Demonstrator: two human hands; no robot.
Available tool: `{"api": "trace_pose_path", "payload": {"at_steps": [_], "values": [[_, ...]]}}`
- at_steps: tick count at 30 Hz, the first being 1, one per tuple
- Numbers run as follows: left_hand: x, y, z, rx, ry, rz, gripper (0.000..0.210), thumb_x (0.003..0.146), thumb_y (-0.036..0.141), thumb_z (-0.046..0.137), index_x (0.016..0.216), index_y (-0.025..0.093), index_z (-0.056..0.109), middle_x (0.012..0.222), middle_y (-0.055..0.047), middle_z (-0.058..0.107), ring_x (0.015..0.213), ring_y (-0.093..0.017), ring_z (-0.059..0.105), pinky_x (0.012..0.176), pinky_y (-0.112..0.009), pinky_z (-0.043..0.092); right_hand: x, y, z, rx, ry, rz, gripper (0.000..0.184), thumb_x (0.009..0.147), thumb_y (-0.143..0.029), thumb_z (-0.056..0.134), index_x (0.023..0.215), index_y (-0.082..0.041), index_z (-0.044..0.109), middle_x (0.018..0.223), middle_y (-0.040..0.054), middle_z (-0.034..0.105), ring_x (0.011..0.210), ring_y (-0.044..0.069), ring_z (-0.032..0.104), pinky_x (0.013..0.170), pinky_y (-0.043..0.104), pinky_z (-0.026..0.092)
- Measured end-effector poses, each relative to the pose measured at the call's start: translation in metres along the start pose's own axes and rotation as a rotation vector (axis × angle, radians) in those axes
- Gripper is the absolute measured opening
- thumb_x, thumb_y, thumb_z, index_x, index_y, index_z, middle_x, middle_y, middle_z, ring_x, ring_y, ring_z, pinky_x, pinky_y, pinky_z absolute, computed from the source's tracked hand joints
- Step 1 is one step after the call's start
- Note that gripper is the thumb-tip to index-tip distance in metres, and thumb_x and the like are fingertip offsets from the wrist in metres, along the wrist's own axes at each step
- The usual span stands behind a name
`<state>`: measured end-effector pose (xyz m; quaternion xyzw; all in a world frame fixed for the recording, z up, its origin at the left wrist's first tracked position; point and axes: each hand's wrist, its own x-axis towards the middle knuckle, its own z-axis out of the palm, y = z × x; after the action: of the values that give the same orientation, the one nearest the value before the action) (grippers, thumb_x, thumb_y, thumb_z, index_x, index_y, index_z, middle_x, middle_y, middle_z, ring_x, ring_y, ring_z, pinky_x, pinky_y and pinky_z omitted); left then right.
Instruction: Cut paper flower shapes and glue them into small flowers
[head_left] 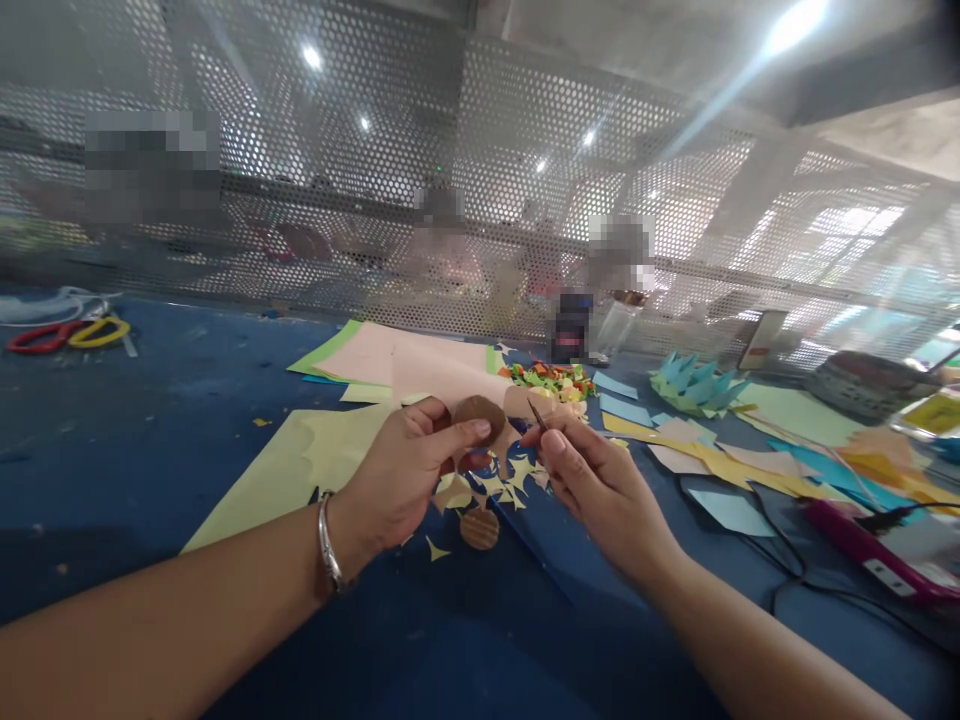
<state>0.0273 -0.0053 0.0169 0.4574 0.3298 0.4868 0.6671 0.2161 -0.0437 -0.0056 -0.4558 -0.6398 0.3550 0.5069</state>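
A round brown cardboard disc (481,418) is pinched between the thumb and fingers of my left hand (409,465), raised above the table. Pinkish paper (507,446) hangs right beside the disc; whether my fingers also hold it I cannot tell. My right hand (589,475) is closed around a thin, dark, pointed tool (537,414), its tip aimed up and left near the disc; most of the tool is hidden by the fingers. Below my hands lie a second cardboard disc (478,528) with ridges and several pale yellow paper scraps (517,482).
Pink and green paper sheets (442,355) and a pale yellow sheet (300,465) lie on the blue table. Red and yellow scissors (71,332) rest far left. A folded paper flower (697,385), paper strips (720,462) and a magenta power strip (874,550) with cables are right. A perforated screen (337,240) stands behind.
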Motion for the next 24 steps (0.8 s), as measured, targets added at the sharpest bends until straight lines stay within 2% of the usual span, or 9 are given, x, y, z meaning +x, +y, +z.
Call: {"api": "trace_pose_path", "payload": {"at_steps": [2, 5, 10, 15, 24], "values": [[-0.002, 0.002, 0.001, 0.016, -0.032, -0.002, 0.011, 0.077, 0.019, 0.081, 0.085, 0.015, 0.074, 0.093, -0.007, 0.078, 0.069, -0.013, 0.066, 0.064, -0.024, 0.048, 0.000, 0.000, -0.001, 0.007, -0.029, 0.022, 0.038, 0.097, -0.057, 0.056, 0.090, -0.020, 0.060, 0.066, -0.0057, 0.034, 0.050, 0.008, 0.026, 0.042, 0.023, 0.019], [-0.003, 0.002, 0.001, 0.027, -0.045, 0.007, 0.009, 0.077, 0.017, 0.080, 0.083, 0.016, 0.073, 0.083, -0.005, 0.076, 0.061, -0.010, 0.061, 0.060, -0.023, 0.045, 0.002, 0.001, -0.001, 0.036, -0.074, 0.074, 0.037, 0.097, -0.057, 0.056, 0.089, -0.021, 0.059, 0.064, -0.0063, 0.032, 0.050, 0.008, 0.026, 0.042, 0.024, 0.017], [0.000, -0.001, -0.002, 0.064, -0.072, 0.019, 0.011, 0.076, 0.022, 0.082, 0.083, 0.017, 0.075, 0.084, -0.004, 0.076, 0.072, -0.013, 0.064, 0.064, -0.023, 0.045, 0.004, 0.000, 0.000, 0.111, -0.126, 0.136, 0.041, 0.095, -0.058, 0.059, 0.080, -0.020, 0.054, 0.062, -0.0067, 0.035, 0.049, 0.007, 0.026, 0.043, 0.025, 0.017], [0.001, -0.008, -0.004, 0.067, -0.134, -0.012, 0.011, 0.076, 0.023, 0.083, 0.081, 0.017, 0.075, 0.084, -0.004, 0.075, 0.078, -0.015, 0.066, 0.073, -0.025, 0.047, 0.004, -0.003, 0.000, 0.226, -0.159, 0.233, 0.043, 0.090, -0.061, 0.063, 0.080, -0.020, 0.053, 0.060, -0.0087, 0.031, 0.047, 0.006, 0.020, 0.042, 0.024, 0.014], [-0.004, -0.009, -0.003, 0.086, -0.139, -0.072, 0.013, 0.074, 0.025, 0.085, 0.078, 0.015, 0.076, 0.083, -0.006, 0.075, 0.074, -0.015, 0.065, 0.070, -0.025, 0.046, 0.002, -0.003, -0.003, 0.197, -0.174, 0.195, 0.046, 0.093, -0.058, 0.061, 0.073, -0.020, 0.046, 0.059, -0.0087, 0.029, 0.049, 0.006, 0.016, 0.044, 0.025, 0.011]]}}
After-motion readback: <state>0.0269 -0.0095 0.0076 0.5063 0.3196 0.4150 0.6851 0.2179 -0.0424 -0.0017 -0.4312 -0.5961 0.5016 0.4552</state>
